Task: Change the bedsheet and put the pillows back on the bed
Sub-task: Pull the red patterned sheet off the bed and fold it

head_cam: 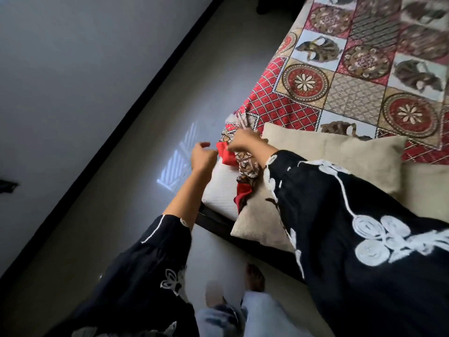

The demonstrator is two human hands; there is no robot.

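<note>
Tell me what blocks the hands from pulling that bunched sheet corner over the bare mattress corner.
Nothing visible blocks it. The right hand is on the bunched sheet corner, and the left hand is beside it, over the bare mattress corner. The beige pillows lie just behind, beside the bunch.

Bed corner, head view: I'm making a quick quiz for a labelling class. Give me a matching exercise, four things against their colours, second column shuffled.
Things:
1. Sheet
2. Pillow
3. Mattress
4. Sleeve

Colours:
A. Black with white embroidery
B. Plain white
C. Red patchwork with medallions
D. Beige

Pairs: 1-C, 2-D, 3-B, 4-A
</note>
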